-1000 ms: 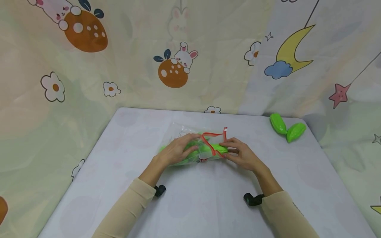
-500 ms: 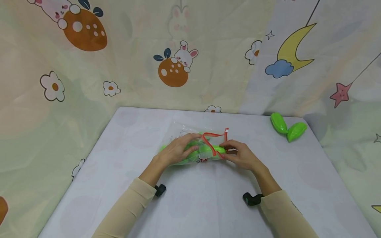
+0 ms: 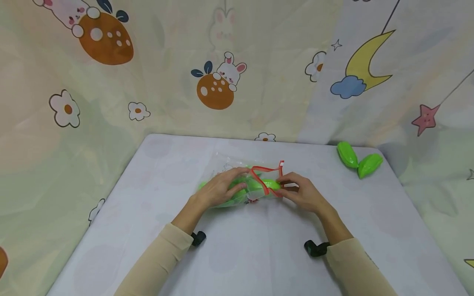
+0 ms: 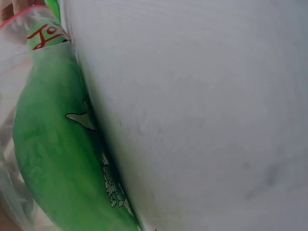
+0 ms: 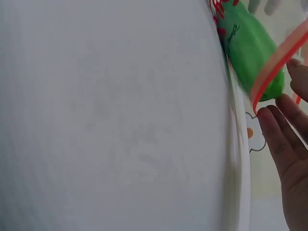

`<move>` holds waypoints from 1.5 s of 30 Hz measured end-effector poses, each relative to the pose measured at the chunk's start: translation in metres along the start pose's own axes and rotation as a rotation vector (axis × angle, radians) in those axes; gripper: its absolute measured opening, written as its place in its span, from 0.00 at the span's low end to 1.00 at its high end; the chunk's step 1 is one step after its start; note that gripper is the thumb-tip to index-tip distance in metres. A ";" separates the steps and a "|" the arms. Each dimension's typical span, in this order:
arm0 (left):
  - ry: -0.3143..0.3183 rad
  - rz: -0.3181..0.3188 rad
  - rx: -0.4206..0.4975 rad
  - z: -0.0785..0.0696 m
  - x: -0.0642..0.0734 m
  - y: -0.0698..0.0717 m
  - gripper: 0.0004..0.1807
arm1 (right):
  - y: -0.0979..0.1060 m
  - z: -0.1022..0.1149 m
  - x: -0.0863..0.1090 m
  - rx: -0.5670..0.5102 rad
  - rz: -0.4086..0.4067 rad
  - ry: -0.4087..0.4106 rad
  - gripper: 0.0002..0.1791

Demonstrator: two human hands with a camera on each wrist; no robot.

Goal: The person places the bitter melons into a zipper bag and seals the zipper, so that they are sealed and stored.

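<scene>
A clear plastic zip bag [image 3: 211,162] with a red strip along its mouth lies on the white table. Inside it are green balloons [image 4: 53,130], glossy in the left wrist view. My left hand [image 3: 221,187] holds the bag from above, its thumb spread towards the mouth. At the right end, my right hand [image 3: 301,192] reaches to the red-edged mouth. Its straight fingers [image 5: 276,139] touch the rounded end of one green balloon [image 5: 250,53] beside the red strip [image 5: 272,67]. The left hand hides part of the bag.
Two joined green balloon pieces [image 3: 358,162] lie at the table's far right corner. A printed cloth [image 3: 159,74] with rabbits and flowers hangs behind the white table [image 3: 240,255]. Small black devices [image 3: 316,248] sit at both cuffs.
The balloon's end has shifted slightly left into the bag's mouth. My right fingertips have drawn back a little to the right. My left hand stays in place on the bag.
</scene>
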State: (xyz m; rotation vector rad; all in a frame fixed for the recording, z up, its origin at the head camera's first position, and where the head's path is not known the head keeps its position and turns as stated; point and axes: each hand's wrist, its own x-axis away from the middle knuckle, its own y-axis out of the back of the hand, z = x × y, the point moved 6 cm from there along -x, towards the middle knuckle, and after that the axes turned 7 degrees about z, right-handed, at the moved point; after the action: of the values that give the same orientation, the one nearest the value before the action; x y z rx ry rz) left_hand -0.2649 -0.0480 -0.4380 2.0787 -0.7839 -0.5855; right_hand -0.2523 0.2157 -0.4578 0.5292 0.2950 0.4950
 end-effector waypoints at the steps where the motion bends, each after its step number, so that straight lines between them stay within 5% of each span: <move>1: -0.001 -0.001 -0.001 0.000 0.000 0.000 0.28 | 0.003 -0.001 0.000 0.003 -0.004 -0.002 0.18; 12: 0.007 -0.008 0.021 0.006 0.003 0.003 0.28 | 0.030 -0.020 -0.005 0.137 -0.051 -0.045 0.17; 31: 0.043 0.009 0.013 0.013 0.000 0.005 0.29 | 0.112 -0.053 -0.011 0.493 -0.153 -0.031 0.20; 38: 0.052 0.008 0.002 0.013 0.002 0.003 0.29 | 0.139 -0.073 -0.003 0.580 -0.133 -0.171 0.22; 45: 0.057 0.007 -0.001 0.012 0.002 0.005 0.28 | 0.161 -0.087 0.003 0.652 -0.125 -0.214 0.27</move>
State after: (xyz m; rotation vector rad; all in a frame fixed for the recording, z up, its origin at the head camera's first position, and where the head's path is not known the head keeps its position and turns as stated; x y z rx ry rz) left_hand -0.2725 -0.0582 -0.4410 2.0817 -0.7584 -0.5205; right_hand -0.3439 0.3733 -0.4426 1.1820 0.2790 0.2069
